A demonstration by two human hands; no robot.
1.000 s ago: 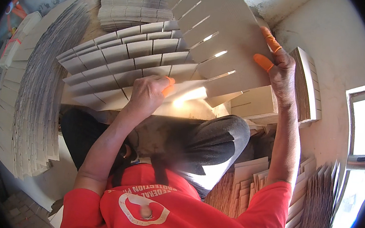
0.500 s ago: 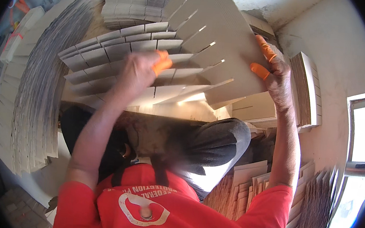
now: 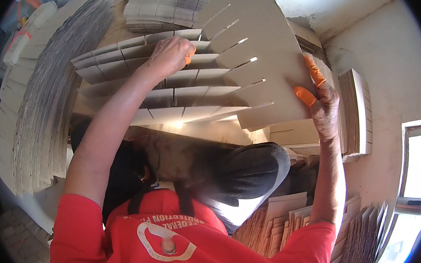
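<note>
My right hand, with orange finger cots on thumb and finger, grips a slotted cardboard sheet by its right edge. The sheet is tilted up, and more layers seem to lie behind it. Several cardboard strips stand in rows to its left, their right ends set at the sheet's slots. My left hand is closed at the upper edge of one of the far strips, an orange cot showing on a fingertip. Its other fingertips are hidden behind the hand.
Behind the strips stands a stack of slotted cardboard. A long curved pile of cardboard runs along the left. More cardboard leans at the right wall, and upright bundles stand at lower right beside a bright window. My crossed legs are below.
My left hand has moved up and away, from the middle rows of strips to the far ones. My right hand and the sheet sit slightly further right and lower in view.
</note>
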